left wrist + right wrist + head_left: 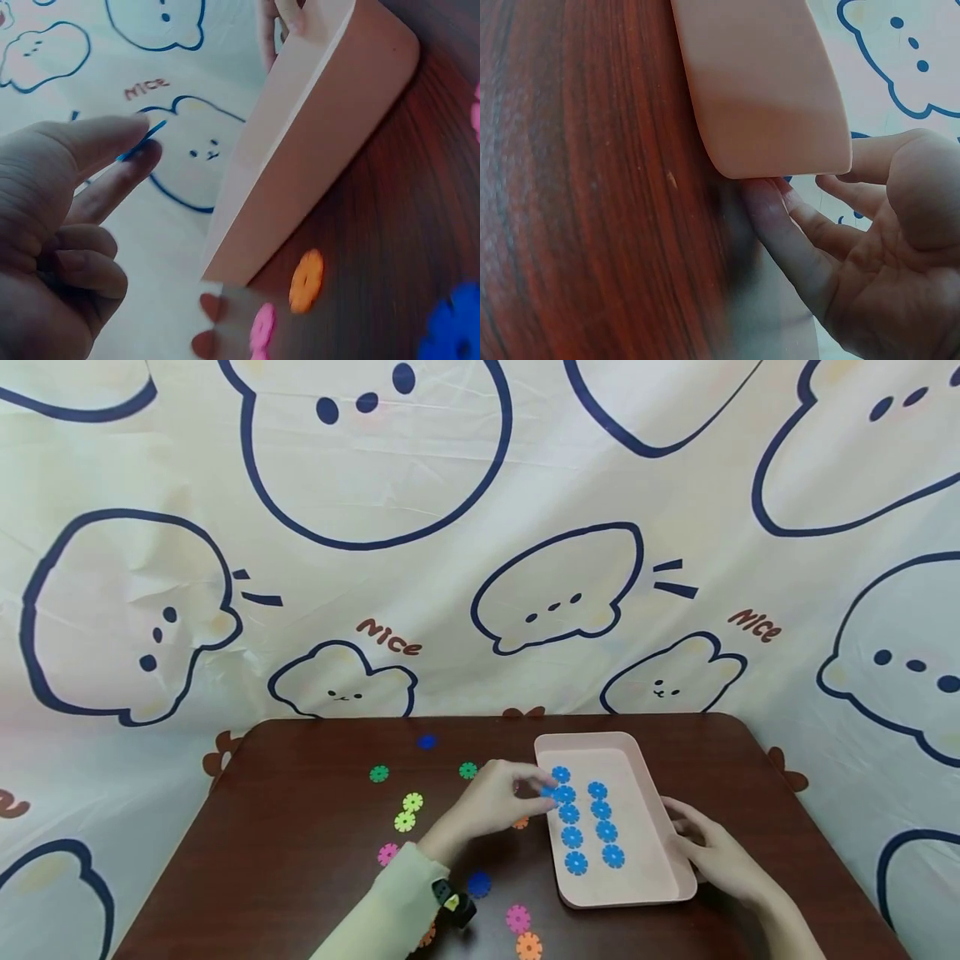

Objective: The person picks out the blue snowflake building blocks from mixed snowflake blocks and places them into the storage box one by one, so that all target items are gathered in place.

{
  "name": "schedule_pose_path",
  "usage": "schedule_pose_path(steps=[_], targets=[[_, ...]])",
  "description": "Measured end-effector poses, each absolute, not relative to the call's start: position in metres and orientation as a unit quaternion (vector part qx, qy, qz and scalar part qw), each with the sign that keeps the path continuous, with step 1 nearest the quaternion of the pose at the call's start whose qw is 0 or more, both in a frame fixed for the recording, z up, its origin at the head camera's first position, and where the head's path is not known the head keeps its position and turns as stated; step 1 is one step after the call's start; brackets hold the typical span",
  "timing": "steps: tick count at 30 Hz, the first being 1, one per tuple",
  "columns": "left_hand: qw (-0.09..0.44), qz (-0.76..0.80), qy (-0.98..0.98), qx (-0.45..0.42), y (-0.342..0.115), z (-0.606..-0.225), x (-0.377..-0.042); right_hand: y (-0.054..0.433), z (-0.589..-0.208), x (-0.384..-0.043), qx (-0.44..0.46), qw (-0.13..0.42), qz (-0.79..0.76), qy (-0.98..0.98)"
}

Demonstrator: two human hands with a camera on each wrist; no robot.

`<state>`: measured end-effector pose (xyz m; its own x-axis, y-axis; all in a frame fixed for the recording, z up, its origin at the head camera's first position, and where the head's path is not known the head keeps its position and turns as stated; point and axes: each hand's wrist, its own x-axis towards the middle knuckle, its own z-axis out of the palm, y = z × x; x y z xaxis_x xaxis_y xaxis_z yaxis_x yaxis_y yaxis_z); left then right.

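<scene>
My left hand (pixel 491 802) pinches a light blue notched plastic disc (pixel 142 140) between thumb and forefinger, edge-on in the left wrist view. It hovers over the left rim of a pale pink tray (pixel 645 877). Inside the tray, light blue discs lie flat in two columns, a left one (pixel 572 837) and a shorter right one (pixel 607 832). On the tray's right side, my right hand (pixel 712 852) grips the edge. The right wrist view shows its fingers (pixel 769 210) against the tray's outer side, low by the tabletop.
Loose discs lie on the dark wood table (pixel 247 860) left of the tray: green (pixel 379 773), yellow-green (pixel 405 821), pink (pixel 518 918), orange (pixel 528 946) and dark blue (pixel 479 884). A cartoon-printed cloth (pixel 442 677) hangs behind the table.
</scene>
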<state>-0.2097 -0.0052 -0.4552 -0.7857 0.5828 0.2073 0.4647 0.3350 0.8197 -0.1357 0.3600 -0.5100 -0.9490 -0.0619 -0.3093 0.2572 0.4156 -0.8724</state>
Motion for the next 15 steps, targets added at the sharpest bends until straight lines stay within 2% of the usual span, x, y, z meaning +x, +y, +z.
schedule_pose_path(steps=[15], targets=[[0.074, 0.485, 0.839, 0.234, 0.083, -0.479, -0.251, 0.362, -0.513, -0.137, 0.061, 0.143, -0.539, 0.828]])
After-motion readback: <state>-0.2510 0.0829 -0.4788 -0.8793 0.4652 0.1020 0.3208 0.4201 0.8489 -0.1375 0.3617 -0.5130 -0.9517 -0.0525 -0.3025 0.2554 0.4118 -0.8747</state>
